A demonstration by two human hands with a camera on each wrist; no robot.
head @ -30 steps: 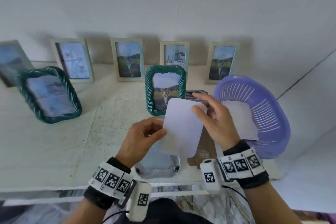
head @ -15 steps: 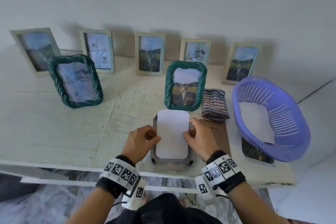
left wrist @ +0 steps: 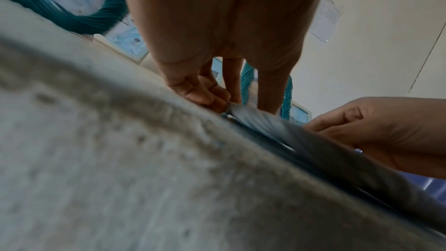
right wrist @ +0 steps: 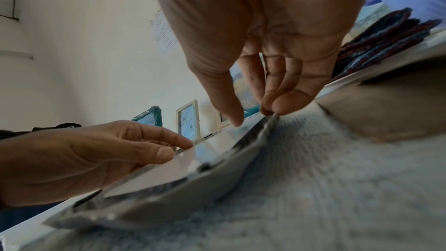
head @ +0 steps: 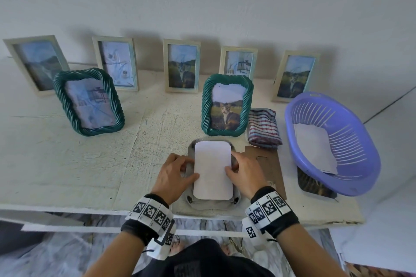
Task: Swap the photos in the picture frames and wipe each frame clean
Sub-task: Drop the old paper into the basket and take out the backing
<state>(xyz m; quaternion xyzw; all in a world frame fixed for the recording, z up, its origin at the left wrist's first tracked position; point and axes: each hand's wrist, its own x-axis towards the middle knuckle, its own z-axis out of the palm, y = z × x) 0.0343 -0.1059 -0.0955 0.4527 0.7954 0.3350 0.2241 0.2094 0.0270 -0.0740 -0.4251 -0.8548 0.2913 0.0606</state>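
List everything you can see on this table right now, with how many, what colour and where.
Pale wooden frames: five, cream, standing along the wall.
Rope-edged frames: two, teal, upright in front of that row; the right one shows a cat.
Face-down frame: one, grey back, at the near table edge.
Photo: one, white back up, lying on the face-down frame.
Backing board: one, brown, flat, right of the face-down frame.
Cloth: one, striped red and blue, folded beside the cat frame.
Basket: one, purple, far right, white sheet inside.
Table: one, off-white.
Left hand: fingertips on the photo's left edge.
Right hand: fingertips on its right edge.
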